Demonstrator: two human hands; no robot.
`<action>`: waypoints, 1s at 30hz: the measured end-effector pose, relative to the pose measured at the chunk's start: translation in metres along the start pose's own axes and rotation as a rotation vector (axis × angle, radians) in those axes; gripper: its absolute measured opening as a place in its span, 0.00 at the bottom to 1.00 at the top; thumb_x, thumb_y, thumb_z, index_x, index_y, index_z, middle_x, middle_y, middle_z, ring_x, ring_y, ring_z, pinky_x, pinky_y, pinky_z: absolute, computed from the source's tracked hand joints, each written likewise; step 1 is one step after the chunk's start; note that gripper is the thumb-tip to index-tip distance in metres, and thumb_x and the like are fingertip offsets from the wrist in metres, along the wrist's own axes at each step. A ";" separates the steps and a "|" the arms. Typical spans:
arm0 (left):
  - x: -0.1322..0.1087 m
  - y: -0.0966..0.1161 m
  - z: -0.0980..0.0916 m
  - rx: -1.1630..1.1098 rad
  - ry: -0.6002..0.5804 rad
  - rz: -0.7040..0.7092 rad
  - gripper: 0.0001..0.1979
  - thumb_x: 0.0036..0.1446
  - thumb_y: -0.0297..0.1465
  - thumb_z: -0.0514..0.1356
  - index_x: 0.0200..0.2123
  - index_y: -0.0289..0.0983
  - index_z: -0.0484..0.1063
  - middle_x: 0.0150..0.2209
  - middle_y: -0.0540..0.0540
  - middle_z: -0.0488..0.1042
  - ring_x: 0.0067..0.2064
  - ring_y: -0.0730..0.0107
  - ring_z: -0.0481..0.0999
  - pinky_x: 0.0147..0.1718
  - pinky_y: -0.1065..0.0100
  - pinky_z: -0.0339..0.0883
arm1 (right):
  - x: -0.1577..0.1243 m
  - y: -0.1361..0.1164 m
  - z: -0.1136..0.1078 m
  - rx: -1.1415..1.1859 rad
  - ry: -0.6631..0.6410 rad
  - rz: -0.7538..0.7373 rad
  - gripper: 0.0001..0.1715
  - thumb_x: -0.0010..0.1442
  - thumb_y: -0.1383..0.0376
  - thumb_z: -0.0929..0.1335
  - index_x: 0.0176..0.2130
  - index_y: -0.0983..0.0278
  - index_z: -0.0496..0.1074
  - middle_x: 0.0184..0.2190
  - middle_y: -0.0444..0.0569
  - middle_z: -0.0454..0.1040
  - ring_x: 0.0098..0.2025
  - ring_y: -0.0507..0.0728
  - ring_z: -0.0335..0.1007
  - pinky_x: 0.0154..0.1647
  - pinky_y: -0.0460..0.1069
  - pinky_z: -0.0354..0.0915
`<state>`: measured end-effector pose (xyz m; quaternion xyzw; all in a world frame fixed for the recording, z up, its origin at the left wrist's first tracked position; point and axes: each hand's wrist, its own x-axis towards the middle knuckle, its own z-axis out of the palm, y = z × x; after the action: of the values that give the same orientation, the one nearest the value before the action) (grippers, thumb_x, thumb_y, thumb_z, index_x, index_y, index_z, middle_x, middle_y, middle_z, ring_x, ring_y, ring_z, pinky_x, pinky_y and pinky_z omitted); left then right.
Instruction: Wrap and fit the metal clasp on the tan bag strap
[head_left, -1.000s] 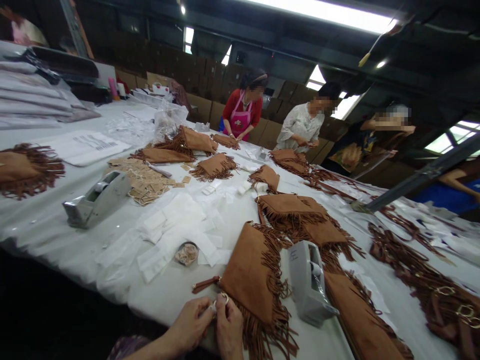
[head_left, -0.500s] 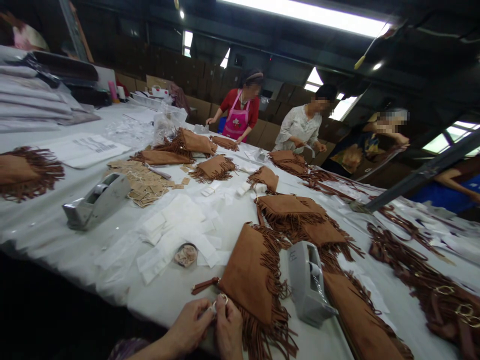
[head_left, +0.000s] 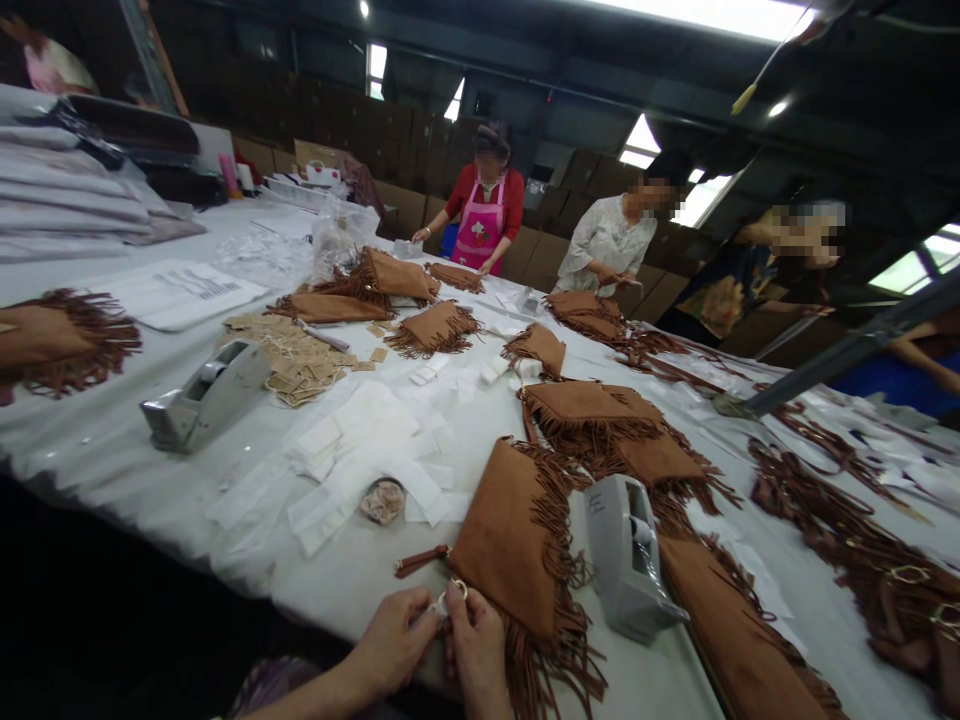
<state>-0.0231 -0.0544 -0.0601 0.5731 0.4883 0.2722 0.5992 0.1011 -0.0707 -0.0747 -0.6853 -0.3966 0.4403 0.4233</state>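
Note:
A brown suede pouch with fringe lies at the table's front edge, its zip pull sticking out to the left. At its lower left corner, my right hand pinches a gold ring. My left hand is closed beside it, thumb and fingers pressed on a small white wrapping at the ring. The fingers partly hide both pieces. A grey tape dispenser stands right of the pouch. White paper strips and a small round dish lie beyond my hands.
A second tape dispenser stands at the left, near a heap of brown tags. More fringed pouches and brown straps cover the right side. A slanted metal post rises there. Co-workers stand across the table.
The view has shifted slightly, so things sit a little further right. My hands keep the same pinch on the ring and white wrapping. Across the table, co-workers' heads and hands have moved.

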 end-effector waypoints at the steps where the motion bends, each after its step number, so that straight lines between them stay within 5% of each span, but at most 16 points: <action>1: -0.001 0.001 0.000 0.008 0.003 0.006 0.23 0.55 0.51 0.49 0.23 0.37 0.60 0.18 0.53 0.62 0.20 0.76 0.60 0.18 0.74 0.53 | -0.003 -0.001 -0.002 0.003 0.016 0.008 0.25 0.51 0.44 0.64 0.25 0.64 0.68 0.10 0.38 0.58 0.12 0.50 0.52 0.13 0.45 0.50; 7: -0.009 0.001 0.002 0.161 0.053 0.075 0.16 0.59 0.41 0.47 0.25 0.37 0.61 0.22 0.51 0.66 0.24 0.72 0.65 0.25 0.72 0.55 | -0.021 -0.012 -0.018 -0.082 0.205 -0.056 0.23 0.48 0.51 0.69 0.37 0.65 0.72 0.16 0.42 0.69 0.17 0.52 0.62 0.17 0.45 0.56; 17: -0.013 0.002 0.003 0.286 0.032 0.123 0.12 0.61 0.34 0.46 0.27 0.38 0.62 0.26 0.47 0.72 0.30 0.68 0.70 0.31 0.69 0.54 | -0.020 -0.031 -0.014 -0.282 0.152 -0.073 0.13 0.51 0.55 0.68 0.29 0.63 0.71 0.22 0.45 0.75 0.26 0.55 0.70 0.29 0.47 0.61; 22: -0.010 0.003 0.003 0.277 0.037 0.105 0.13 0.61 0.35 0.46 0.26 0.38 0.62 0.26 0.47 0.71 0.30 0.68 0.69 0.31 0.70 0.54 | -0.011 -0.034 -0.013 -0.188 0.123 -0.052 0.13 0.49 0.56 0.68 0.24 0.63 0.69 0.18 0.43 0.71 0.22 0.53 0.65 0.25 0.46 0.58; 30: -0.006 -0.001 0.004 0.234 0.017 0.084 0.13 0.60 0.35 0.47 0.25 0.37 0.61 0.24 0.49 0.68 0.27 0.71 0.67 0.29 0.71 0.54 | -0.010 -0.025 -0.016 0.463 -0.119 0.320 0.23 0.45 0.50 0.72 0.24 0.63 0.61 0.15 0.33 0.55 0.13 0.42 0.38 0.14 0.42 0.37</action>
<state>-0.0217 -0.0618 -0.0605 0.6568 0.4973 0.2429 0.5122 0.1092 -0.0752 -0.0450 -0.5972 -0.1964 0.6199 0.4695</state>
